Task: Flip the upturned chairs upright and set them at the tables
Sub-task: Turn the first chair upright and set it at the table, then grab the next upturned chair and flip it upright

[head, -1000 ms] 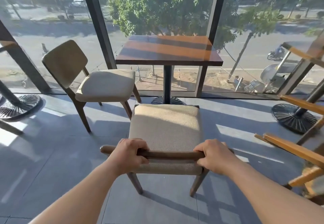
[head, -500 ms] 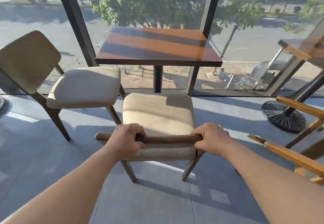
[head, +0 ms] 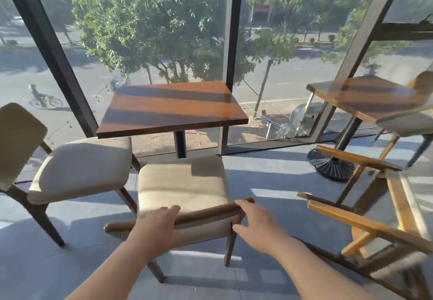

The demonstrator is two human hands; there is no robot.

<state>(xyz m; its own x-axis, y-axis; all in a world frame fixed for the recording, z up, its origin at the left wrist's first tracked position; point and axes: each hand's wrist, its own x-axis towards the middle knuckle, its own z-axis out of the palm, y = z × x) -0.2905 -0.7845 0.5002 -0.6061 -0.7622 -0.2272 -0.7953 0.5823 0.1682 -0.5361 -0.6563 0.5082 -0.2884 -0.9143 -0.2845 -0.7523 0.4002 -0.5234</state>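
A person's left hand [head: 157, 223] and right hand [head: 254, 223] rest on the top rail of an upright cushioned chair [head: 185, 182], fingers spread wide and loose, not gripping. The chair stands on the floor, its seat front tucked just under the near edge of a wooden bench [head: 173, 107]. A second upright chair [head: 79, 166] sits at the bench's left side. To the right, an upturned chair [head: 375, 224] lies legs out beside another bench [head: 375, 100], not yet flipped.

A worktop [head: 172, 107] sits in the middle of the frame, with one chair [head: 185, 187] just below it and another chair [head: 70, 168] at its left. At the right, a second worktop [head: 372, 98] stands above an upturned chair [head: 384, 229] in the lower right.
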